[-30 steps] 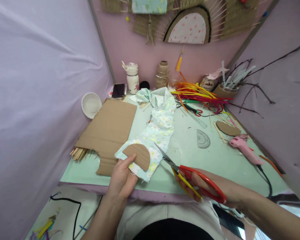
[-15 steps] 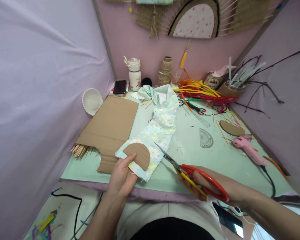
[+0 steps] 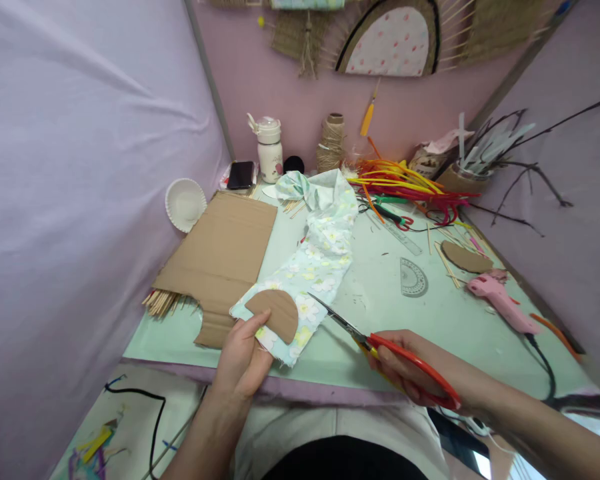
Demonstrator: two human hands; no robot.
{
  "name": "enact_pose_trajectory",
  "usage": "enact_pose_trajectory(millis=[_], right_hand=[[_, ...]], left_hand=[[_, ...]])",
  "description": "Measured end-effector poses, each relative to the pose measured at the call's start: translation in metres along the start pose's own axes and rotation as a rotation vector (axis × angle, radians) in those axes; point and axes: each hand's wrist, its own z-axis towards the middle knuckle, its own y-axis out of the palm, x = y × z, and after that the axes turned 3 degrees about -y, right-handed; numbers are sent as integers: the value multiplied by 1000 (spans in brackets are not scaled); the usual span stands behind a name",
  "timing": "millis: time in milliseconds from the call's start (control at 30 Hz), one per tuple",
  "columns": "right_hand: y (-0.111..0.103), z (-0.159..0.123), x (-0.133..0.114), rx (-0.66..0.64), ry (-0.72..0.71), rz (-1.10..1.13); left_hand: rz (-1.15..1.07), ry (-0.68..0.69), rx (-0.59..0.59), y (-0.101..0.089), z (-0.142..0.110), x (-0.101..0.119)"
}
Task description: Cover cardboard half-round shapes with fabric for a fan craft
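A half-round cardboard piece point(image 3: 277, 313) lies on the near end of a flowered, pale green fabric strip point(image 3: 325, 260). My left hand point(image 3: 247, 350) pinches both, thumb on the cardboard and fingers beneath the cloth. In my right hand point(image 3: 405, 367) is a pair of scissors point(image 3: 425, 370) with red and yellow handles. Their blades look closed or nearly so and point left, with the tip over the fabric just right of the cardboard. The far end of the strip is bunched up toward the back of the table.
A large cardboard sheet point(image 3: 230, 247) lies left, over wooden sticks point(image 3: 163, 303). To the right are a clear protractor point(image 3: 413, 277), a pink glue gun point(image 3: 503, 303) and a cardboard oval point(image 3: 465, 257). At the back stand a bottle point(image 3: 270, 153), twine point(image 3: 331, 143) and colourful pipe cleaners point(image 3: 410, 180).
The scissors have turned in my right hand, so less of the yellow handle shows. My right hand has shifted slightly right; the fabric and cardboard have barely moved.
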Motion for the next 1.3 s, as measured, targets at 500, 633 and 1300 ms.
enact_pose_trajectory(millis=[500,633,1300], right_hand=[[-11,8,-16,-122,-102,22],[-10,10,-18,-110,-108,29],[-28,34,0,337,-99,-901]], left_hand=[[-16,49,75,14,-6,-11],[-30,30,67,14,-5,-12],[-65,99,0,24,26,-30]])
